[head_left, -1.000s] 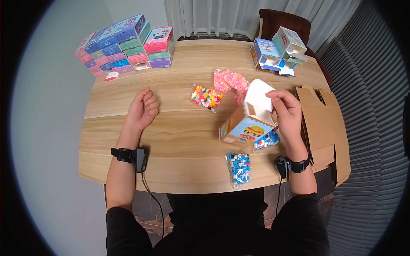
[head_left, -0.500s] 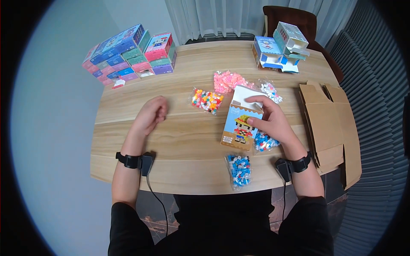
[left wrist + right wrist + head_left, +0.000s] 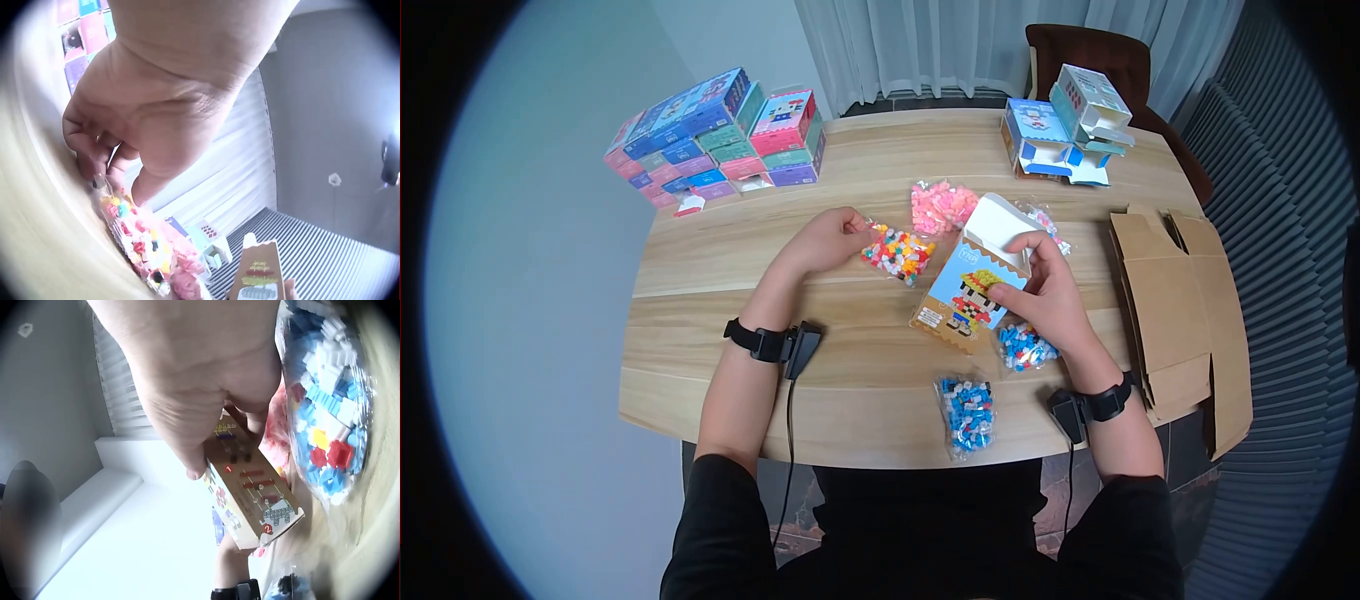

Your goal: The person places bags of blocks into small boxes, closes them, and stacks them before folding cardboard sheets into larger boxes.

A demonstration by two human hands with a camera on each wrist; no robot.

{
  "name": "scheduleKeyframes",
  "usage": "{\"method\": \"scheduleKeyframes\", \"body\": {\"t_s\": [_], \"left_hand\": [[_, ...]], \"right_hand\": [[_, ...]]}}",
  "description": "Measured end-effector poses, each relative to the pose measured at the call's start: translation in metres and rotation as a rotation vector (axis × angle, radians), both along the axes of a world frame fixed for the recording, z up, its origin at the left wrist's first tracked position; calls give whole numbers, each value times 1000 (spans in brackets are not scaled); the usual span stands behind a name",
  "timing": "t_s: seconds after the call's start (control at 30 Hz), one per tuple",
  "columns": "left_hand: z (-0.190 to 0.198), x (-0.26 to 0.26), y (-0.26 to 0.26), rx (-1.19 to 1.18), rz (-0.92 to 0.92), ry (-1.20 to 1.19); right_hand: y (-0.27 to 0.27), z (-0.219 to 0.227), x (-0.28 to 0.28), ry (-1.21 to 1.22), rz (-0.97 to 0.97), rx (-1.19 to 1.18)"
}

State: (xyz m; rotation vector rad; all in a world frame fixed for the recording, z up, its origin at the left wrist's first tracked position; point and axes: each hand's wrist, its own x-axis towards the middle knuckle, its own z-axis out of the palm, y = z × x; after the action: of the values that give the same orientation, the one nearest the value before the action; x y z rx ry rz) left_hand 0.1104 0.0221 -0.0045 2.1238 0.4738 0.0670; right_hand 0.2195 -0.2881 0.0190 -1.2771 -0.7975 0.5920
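Observation:
The right hand grips a small open box, thumb on its printed front, its white flap raised at the top. In the right wrist view the box shows a brown side with printed diagrams. The left hand is at the upper left corner of a bag of multicoloured pieces; in the left wrist view its fingers and thumb pinch the end of that bag. A bag of pink pieces lies behind. Blue-and-white bags lie beside the box and near the front edge.
Stacked coloured boxes stand at the back left, several opened boxes at the back right. Flattened cardboard lies along the right edge. A bag of pale pieces is behind the right hand. A chair stands behind the table.
The left hand has moved right from the bare tabletop and taken hold of the multicoloured bag's corner. The right hand has turned the box so its printed front faces up, thumb across it.

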Motion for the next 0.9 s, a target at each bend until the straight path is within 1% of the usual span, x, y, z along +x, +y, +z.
{"method": "scheduleKeyframes", "body": {"t_s": [0.03, 0.13, 0.23, 0.3, 0.37, 0.43, 0.47, 0.57, 0.63, 0.67, 0.73, 0.83, 0.9], "left_hand": [[2, 0, -1, -75, -4, -15], [15, -5, -2, -176, -19, -9], [21, -8, 3, -305, -70, -119], [40, -11, -8, -336, -63, -148], [56, -15, -13, -316, -59, -191], [66, -20, -15, -249, -59, -242], [73, -24, -17, -254, -62, -298], [102, -38, -34, -259, -73, -428], [121, -49, -49, -238, -72, -472], [128, -53, -56, -284, -51, -524], [136, -58, -68, -385, -15, -625], [136, -62, -74, -342, -16, -663], [137, -63, -78, -314, -54, -585]], "right_hand": [[0, -1, 1, -7, 5, -4], [1, 2, -3, -17, -6, 6], [2, 5, -7, -14, 1, 0], [2, 2, -9, 8, 26, -15], [3, -2, -9, 38, 59, -24], [5, -2, -12, -31, 31, 4], [5, -2, -13, -64, 15, 17], [6, -9, -14, 48, -3, 122], [4, -7, -14, 225, 73, 157], [1, -6, -15, 313, 108, 173], [-1, -8, -16, 264, 182, 181], [-1, -2, -25, 196, 268, 151], [-1, 2, -31, 163, 329, 115]]}}
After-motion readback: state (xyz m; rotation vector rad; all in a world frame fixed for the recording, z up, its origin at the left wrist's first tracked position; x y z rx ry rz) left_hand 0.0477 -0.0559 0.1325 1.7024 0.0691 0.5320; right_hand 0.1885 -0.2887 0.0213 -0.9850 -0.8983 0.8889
